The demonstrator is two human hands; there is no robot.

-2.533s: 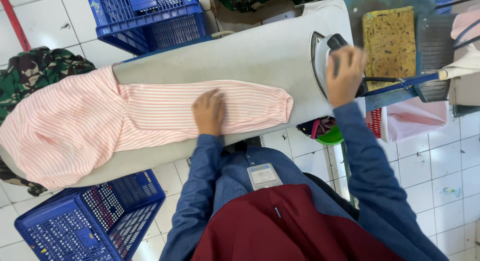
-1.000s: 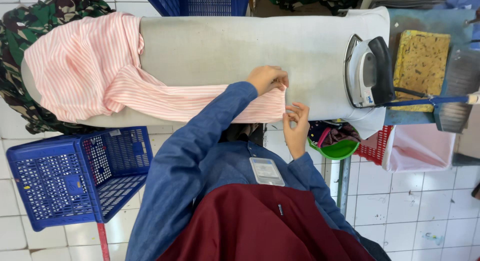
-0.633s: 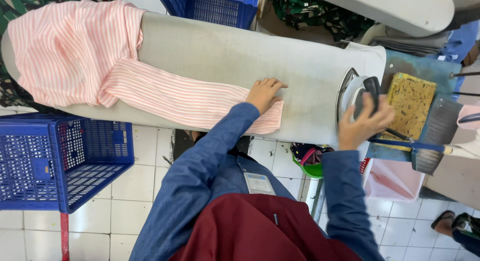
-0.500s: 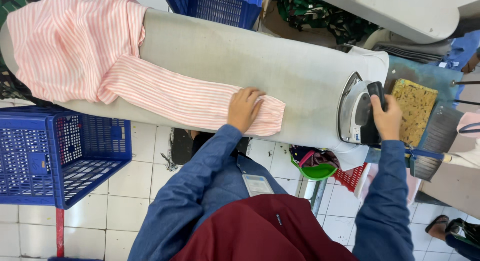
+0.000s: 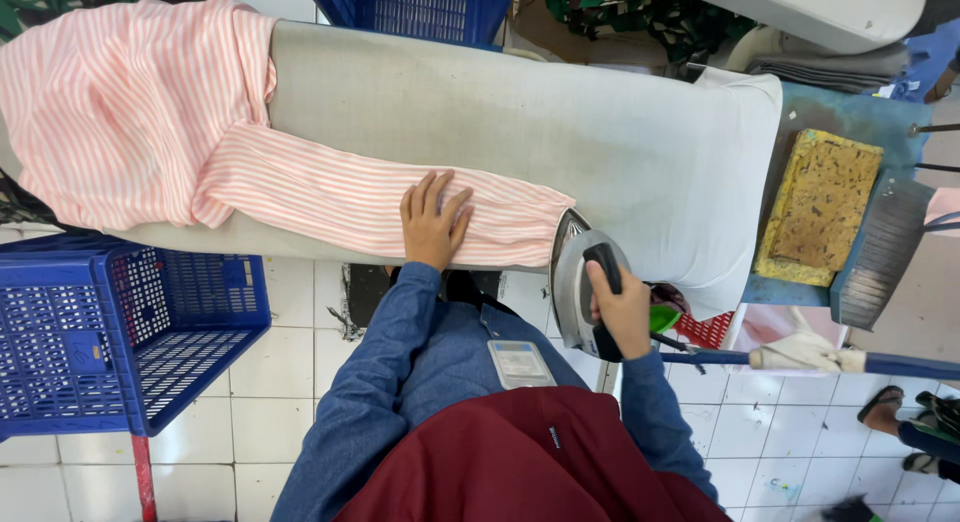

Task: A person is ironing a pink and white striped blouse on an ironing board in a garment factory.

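Observation:
A pink-and-white striped shirt lies on the grey ironing board, one sleeve stretched along the board's near edge. My left hand presses flat on that sleeve, fingers spread. My right hand grips the black handle of a silver iron, whose tip touches the sleeve's cuff end at the board's near edge.
A blue plastic crate stands on the tiled floor at left; another blue crate sits beyond the board. A yellow-brown pad lies on a blue stand at right. Camouflage clothes pile behind. Someone's sandalled foot shows at far right.
My right hand took the iron from its place at the board's right end and brought it left to the cuff. My left hand slid left along the sleeve and flattened.

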